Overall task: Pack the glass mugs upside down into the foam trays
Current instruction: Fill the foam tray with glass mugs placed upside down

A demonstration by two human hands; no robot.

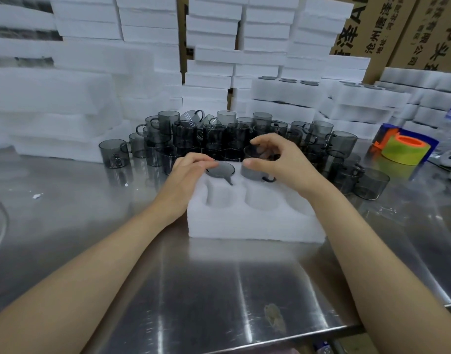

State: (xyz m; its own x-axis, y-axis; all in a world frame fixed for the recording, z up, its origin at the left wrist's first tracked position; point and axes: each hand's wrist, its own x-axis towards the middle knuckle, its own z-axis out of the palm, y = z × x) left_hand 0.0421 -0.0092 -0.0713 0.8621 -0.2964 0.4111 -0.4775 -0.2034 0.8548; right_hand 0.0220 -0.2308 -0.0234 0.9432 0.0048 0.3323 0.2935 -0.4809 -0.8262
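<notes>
A white foam tray (255, 223) with round pockets lies on the steel table in front of me. One smoky grey glass mug (220, 171) sits upside down in the far left pocket, and my left hand (187, 175) rests on the tray with its fingertips touching that mug's base. My right hand (280, 159) grips a second upside-down mug (253, 168) by thumb and fingers, partly sunk into the far middle pocket, handle toward me. The two near pockets (241, 198) that I can see are empty. My right wrist hides the tray's right side.
Several loose grey mugs (183, 134) crowd the table behind the tray. Stacks of foam trays (147, 34) rise at the back and left, packed trays (285, 90) at the right. A yellow-and-orange tape roll (403, 149) and cardboard boxes (388, 29) are at the right.
</notes>
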